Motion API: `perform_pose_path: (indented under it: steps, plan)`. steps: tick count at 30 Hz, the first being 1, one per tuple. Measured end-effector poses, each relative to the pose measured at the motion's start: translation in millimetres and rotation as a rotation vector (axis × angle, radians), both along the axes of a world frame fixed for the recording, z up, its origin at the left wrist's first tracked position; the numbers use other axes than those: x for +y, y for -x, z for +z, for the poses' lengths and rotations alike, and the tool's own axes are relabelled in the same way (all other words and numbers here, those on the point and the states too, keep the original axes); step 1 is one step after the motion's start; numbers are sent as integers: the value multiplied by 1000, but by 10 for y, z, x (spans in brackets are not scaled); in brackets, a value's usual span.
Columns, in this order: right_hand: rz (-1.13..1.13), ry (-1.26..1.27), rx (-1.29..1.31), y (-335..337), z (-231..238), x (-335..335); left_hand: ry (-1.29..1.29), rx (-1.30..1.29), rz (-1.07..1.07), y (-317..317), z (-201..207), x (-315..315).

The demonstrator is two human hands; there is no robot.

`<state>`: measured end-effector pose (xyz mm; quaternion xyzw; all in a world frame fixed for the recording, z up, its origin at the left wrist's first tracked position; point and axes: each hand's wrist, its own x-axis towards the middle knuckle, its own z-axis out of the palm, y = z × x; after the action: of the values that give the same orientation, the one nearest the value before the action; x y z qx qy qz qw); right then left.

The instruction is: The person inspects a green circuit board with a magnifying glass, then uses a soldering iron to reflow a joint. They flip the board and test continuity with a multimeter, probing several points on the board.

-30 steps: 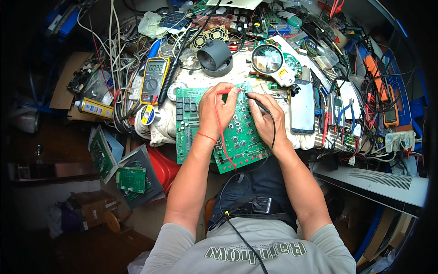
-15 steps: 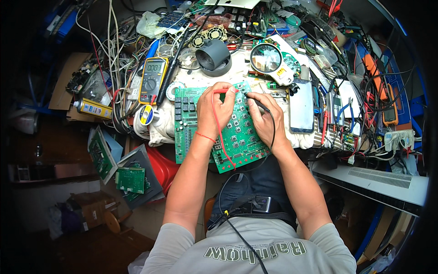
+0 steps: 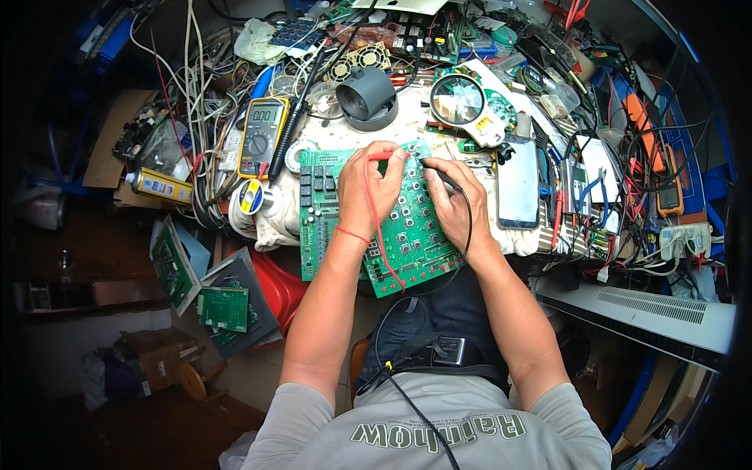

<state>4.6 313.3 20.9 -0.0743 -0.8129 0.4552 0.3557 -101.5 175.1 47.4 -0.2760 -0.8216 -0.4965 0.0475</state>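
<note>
My left hand [image 3: 371, 188] is closed around a red test probe [image 3: 382, 157], its tip pointing right at the top of a green circuit board [image 3: 429, 251]. In my right hand [image 3: 454, 200] is a black test probe [image 3: 444, 179], held pen-like and slanting up-left toward the board's upper right. Whether the tips touch the contacts is too small to tell. The board carries rows of push buttons. Under its left side lies a second green board [image 3: 313, 227] with black relays. A yellow multimeter [image 3: 262, 138] with its display lit stands beyond, to the left.
Behind the boards stand a grey round holder [image 3: 366, 98] and a magnifier [image 3: 457, 99]. A phone [image 3: 518, 182] lies to the right, near pliers [image 3: 593, 192] and cables. At the left are a spray can [image 3: 160, 186] and a solder spool [image 3: 251, 197]. Electronic clutter crowds the back.
The multimeter's reading has changed slightly. Both hands, the probes and the boards look unmoved.
</note>
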Motion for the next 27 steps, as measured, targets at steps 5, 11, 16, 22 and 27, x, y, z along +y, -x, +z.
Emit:
perform_pose_path:
  steps: [5,11,16,22,27]
  plan:
    - [-1,-4,-3,-5,0,-1,-1,-4,-6,7,-8,-4]
    - [2,-10,-11,-18,11,-7,-18,-15,-7,12,-23,1]
    - [-1,-7,-28,-23,23,-12,29,-3,-25,19,-9,-18]
    - [4,-16,-33,-26,24,-10,55,-4,-19,21,-9,-17]
    - [14,-6,-49,-35,25,-11,33,14,-22,25,-23,-14]
